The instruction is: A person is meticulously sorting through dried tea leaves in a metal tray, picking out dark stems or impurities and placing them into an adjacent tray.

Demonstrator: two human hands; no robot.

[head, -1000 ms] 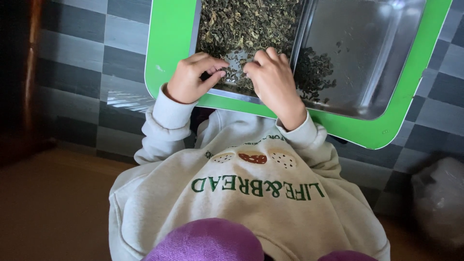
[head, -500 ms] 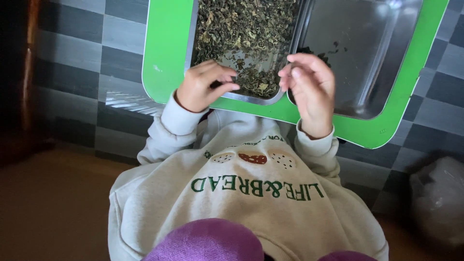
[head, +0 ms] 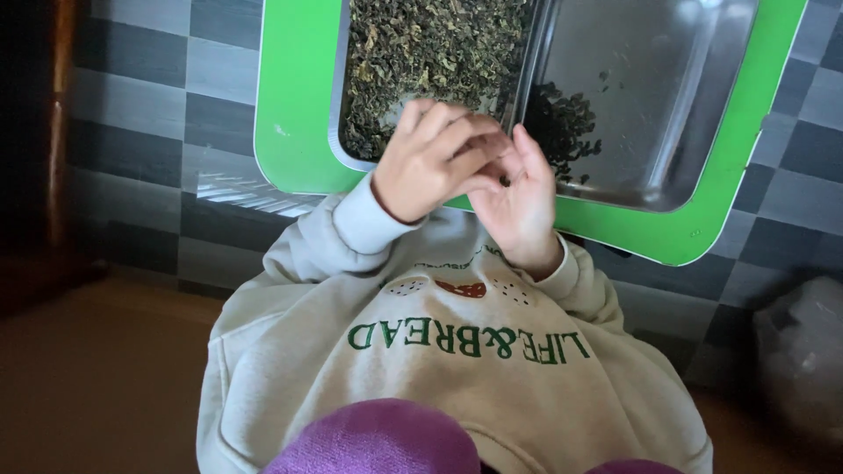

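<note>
Head view gives us a glossy green tray [head: 299, 105] carrying two shiny steel pans: the near-left pan [head: 338, 132] heaped with crumbly, curled dried green leaves [head: 430, 44], the right pan [head: 667, 96] mostly bare metal with a darker small leaf pile [head: 562, 127]. Our left hand [head: 435, 162] curls in front of the leaf pan, fingertips bunched together, meeting our right hand [head: 518, 197], palm up, fingers loosely apart; whether either pinches a leaf, we cannot tell.
</note>
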